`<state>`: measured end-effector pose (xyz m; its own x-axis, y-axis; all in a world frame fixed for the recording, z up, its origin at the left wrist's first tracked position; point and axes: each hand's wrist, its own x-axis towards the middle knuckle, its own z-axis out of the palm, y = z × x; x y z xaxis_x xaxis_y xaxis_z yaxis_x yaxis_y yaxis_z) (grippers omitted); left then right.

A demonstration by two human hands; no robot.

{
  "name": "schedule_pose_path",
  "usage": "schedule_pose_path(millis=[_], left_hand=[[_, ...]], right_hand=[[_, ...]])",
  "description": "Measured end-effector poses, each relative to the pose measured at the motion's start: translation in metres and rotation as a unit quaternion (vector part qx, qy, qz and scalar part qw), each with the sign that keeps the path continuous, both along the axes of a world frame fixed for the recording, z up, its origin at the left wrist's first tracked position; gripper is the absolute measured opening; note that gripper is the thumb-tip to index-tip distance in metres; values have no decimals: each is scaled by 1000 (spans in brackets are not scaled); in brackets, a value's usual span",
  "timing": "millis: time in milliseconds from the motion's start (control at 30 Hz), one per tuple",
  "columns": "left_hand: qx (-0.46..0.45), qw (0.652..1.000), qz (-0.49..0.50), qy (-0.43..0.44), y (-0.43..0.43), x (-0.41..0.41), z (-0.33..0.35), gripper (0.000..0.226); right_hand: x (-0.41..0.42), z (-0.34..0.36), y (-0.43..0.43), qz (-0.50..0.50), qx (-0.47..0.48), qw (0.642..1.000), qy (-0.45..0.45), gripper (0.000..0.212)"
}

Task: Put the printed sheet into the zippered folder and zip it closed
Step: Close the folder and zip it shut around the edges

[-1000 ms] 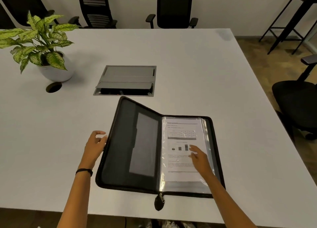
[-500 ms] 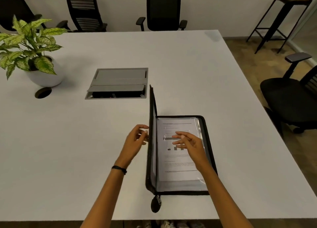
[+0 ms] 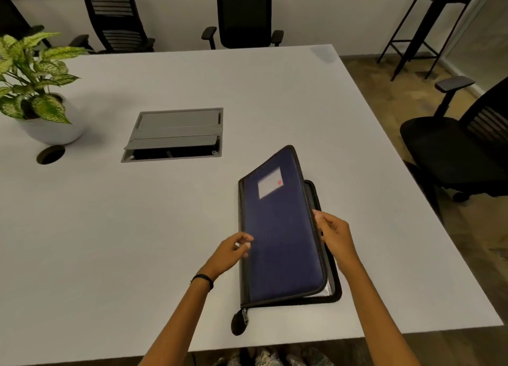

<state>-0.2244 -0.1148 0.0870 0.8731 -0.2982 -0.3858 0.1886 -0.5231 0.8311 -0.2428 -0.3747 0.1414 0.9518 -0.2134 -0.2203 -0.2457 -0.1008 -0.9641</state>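
The zippered folder [image 3: 280, 236] lies near the table's front edge, its dark blue cover tilted down over the lower half and still slightly ajar. Only a pale sliver of the printed sheet [image 3: 328, 289] in its plastic sleeve shows at the front right corner. My right hand [image 3: 334, 235] grips the cover's right zipper edge. My left hand [image 3: 233, 251] rests by the spine with its fingertips against the cover. The zipper pull with a black tab [image 3: 239, 321] hangs at the front left corner, the zip undone.
The white table [image 3: 137, 242] holds a potted plant [image 3: 38, 98] at the far left, a round cable hole [image 3: 50, 154] and a grey cable box [image 3: 176, 134] with its lid raised. Office chairs stand behind the table [image 3: 244, 13] and to the right [image 3: 453, 151].
The cover swung from flat open on the left, through upright, down over the sheet. My right hand left the sheet and took the cover's right edge; my left hand followed to the spine.
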Motion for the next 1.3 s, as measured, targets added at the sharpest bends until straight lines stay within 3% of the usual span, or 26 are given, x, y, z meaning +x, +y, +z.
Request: schedule_pose_path(millis=[133,267,433,500,600,700,800,933,1033,1167,1300], left_hand=[[66,998,-11,20,7,-10,-18,18],[215,973,-76,45,19,-23,-35,27],[259,932,-155,201,28,-45,-48,16],[248,925,-183,221,27,-52,-54,19],[231,937,-194,175,21,-62,-63,35],[222,946,-177,158,16,-69,-67,40],[235,945,-180,142,16,-70,-70,40],[251,941,-193,119,15,-72,-69,40],[267,936,-200,108,15,-74,-71,36],[277,935,-201,96,17,-78,-75,33],[272,938,-195,84,17,-80,-78,31]], right_hand=[[-3,-32,-27,-34,-56,995,70,34],[-13,-63,-41,-53,-90,982,158,40],[-34,-94,-44,-39,-112,967,226,36],[-41,-100,-42,-39,-128,964,231,36],[-47,-103,-35,-40,-173,961,211,36],[-56,-103,-16,-35,-262,957,116,30],[-66,-100,18,48,-331,942,13,18],[-77,-99,62,201,-385,900,-45,11],[-86,-99,89,298,-357,885,3,18],[-94,-103,111,421,-376,822,76,26],[-98,-112,118,442,-393,801,97,39]])
